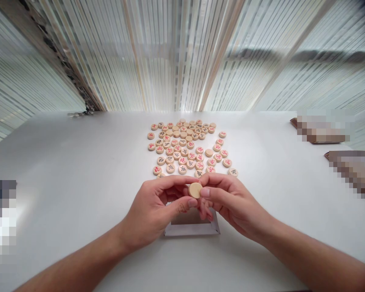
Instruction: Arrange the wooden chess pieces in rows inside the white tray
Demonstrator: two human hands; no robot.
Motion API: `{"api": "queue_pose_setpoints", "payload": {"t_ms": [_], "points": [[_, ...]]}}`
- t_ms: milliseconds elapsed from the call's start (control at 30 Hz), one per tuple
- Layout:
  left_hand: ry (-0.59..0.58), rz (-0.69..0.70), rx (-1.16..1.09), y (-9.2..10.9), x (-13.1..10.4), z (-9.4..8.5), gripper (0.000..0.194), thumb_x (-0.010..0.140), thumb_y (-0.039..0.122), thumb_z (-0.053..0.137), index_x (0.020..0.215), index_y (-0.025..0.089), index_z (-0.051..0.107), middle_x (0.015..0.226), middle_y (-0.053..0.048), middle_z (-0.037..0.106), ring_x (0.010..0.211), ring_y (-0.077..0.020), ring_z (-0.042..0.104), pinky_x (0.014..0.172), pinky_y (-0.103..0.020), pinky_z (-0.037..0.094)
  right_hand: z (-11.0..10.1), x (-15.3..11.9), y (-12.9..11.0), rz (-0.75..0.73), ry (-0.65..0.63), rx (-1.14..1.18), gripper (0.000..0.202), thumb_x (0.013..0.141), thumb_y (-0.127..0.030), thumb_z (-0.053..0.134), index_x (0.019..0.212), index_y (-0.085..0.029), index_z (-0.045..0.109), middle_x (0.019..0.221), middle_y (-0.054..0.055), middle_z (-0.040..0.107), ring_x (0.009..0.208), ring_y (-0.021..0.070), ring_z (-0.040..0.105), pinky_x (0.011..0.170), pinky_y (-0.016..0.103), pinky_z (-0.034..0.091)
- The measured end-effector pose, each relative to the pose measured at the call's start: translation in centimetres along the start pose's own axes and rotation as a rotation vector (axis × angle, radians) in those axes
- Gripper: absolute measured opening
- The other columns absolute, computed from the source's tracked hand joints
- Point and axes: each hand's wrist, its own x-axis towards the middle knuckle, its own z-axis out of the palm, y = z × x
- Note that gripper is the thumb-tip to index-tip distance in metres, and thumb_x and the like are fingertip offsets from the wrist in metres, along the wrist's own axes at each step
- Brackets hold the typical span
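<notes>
A round wooden xiangqi piece (195,190), its visible face blank, is held between my two hands above the table. My left hand (161,205) curls around it, index finger along the top and thumb at the lower edge. From the other side, the thumb of my right hand (235,202) presses on its right edge, with the fingers behind. Under the hands lies a shallow white-rimmed box (191,230) with a brown inside, partly covered by them. Just beyond spread many similar pieces, among them a red-marked piece (199,165) and a black-marked piece (182,169).
The pieces lie loosely over the middle of the white table (79,170); a few show blank faces. Behind the table hangs a striped curtain (176,56). Two brown objects (325,136), partly blurred out, are at the right. A pixelated patch (1,227) covers something at the left edge.
</notes>
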Motion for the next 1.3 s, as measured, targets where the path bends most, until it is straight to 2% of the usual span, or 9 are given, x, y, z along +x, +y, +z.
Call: {"api": "queue_pose_setpoints", "payload": {"t_ms": [200,367,500,633,800,900,1033,1167,1300], "points": [[-0.083,0.015,-0.016,0.05,-0.11,0.19,0.031,0.096,0.01,0.077,0.126,0.021,0.08,0.097,-0.006,0.086,0.088,-0.0214,0.083,0.085,-0.033,0.067,0.06,0.03,0.21,-0.021,0.001,-0.066,0.033,0.089,-0.043,0.088,0.08,-0.017,0.069,0.063,-0.002,0.067,0.055,0.0097,0.058,0.054,0.022,0.047],[-0.014,0.018,0.051,0.03,-0.13,0.02,0.031,0.093,0.01,0.08,0.123,0.02,0.082,0.094,-0.005,0.085,0.083,-0.0172,0.08,0.08,-0.026,0.065,-0.18,0.0,0.13,-0.019,-0.016,-0.063,0.03,0.091,-0.043,0.086,0.084,-0.017,0.072,0.067,0.0,0.07,0.057,0.0111,0.06,0.058,0.024,0.049],[-0.032,0.03,0.03,0.07,-0.15,0.01,0.033,0.093,0.008,0.079,0.123,0.021,0.082,0.092,-0.004,0.085,0.08,-0.0141,0.078,0.077,-0.021,0.063,-0.42,-0.09,0.09,-0.025,-0.04,-0.061,0.027,0.09,-0.04,0.087,0.087,-0.017,0.074,0.07,0.001,0.072,0.059,0.0107,0.061,0.06,0.023,0.049],[0.005,0.028,0.052,0.16,-0.11,0.06,0.027,0.093,0.01,0.08,0.117,0.021,0.084,0.089,-0.003,0.083,0.079,-0.0128,0.076,0.072,-0.018,0.062,-0.37,-0.08,-0.02,-0.013,-0.03,-0.034,0.032,0.095,-0.044,0.081,0.081,-0.017,0.072,0.07,0.002,0.073,0.058,0.0111,0.064,0.057,0.022,0.05],[0.011,0.037,0.037,0.09,-0.11,0.02,0.029,0.093,0.01,0.079,0.118,0.023,0.084,0.087,-0.001,0.082,0.076,-0.011,0.074,0.072,-0.017,0.062,-0.31,-0.1,-0.03,-0.003,-0.037,-0.025,0.031,0.094,-0.043,0.082,0.083,-0.016,0.072,0.074,0.003,0.074,0.059,0.0108,0.065,0.056,0.021,0.049],[-0.003,0.035,0.046,-0.02,-0.17,0.0,0.03,0.095,0.013,0.078,0.123,0.024,0.083,0.092,-0.003,0.084,0.077,-0.0124,0.076,0.073,-0.019,0.063,-0.32,-0.08,0.15,-0.01,-0.04,-0.037,0.026,0.089,-0.037,0.089,0.087,-0.016,0.073,0.075,0.002,0.075,0.059,0.0097,0.063,0.057,0.021,0.05],[-0.003,0.05,0.103,-0.08,-0.28,0.0,0.03,0.097,0.017,0.078,0.125,0.023,0.082,0.096,-0.005,0.084,0.08,-0.0156,0.078,0.075,-0.023,0.065,-0.19,0.05,0.22,-0.005,-0.002,-0.035,0.03,0.078,-0.032,0.097,0.086,-0.017,0.073,0.073,0.0,0.072,0.059,0.0105,0.064,0.056,0.021,0.051],[0.0,0.09,0.163,0.0,-0.26,0.01,0.028,0.096,0.018,0.078,0.123,0.021,0.083,0.1,-0.007,0.084,0.085,-0.0186,0.081,0.08,-0.027,0.067,0.07,0.01,-0.04,-0.021,0.057,-0.09,0.032,0.076,-0.035,0.098,0.081,-0.017,0.073,0.068,-0.001,0.07,0.057,0.0108,0.063,0.054,0.021,0.052],[0.008,0.123,0.207,0.07,-0.17,-0.06,0.028,0.097,0.02,0.077,0.125,0.019,0.082,0.103,-0.009,0.084,0.088,-0.0215,0.082,0.083,-0.031,0.068,0.26,-0.11,-0.17,-0.064,0.076,-0.137,0.03,0.077,-0.037,0.097,0.086,-0.016,0.077,0.066,0.0,0.071,0.057,0.0115,0.064,0.055,0.022,0.054]]}}
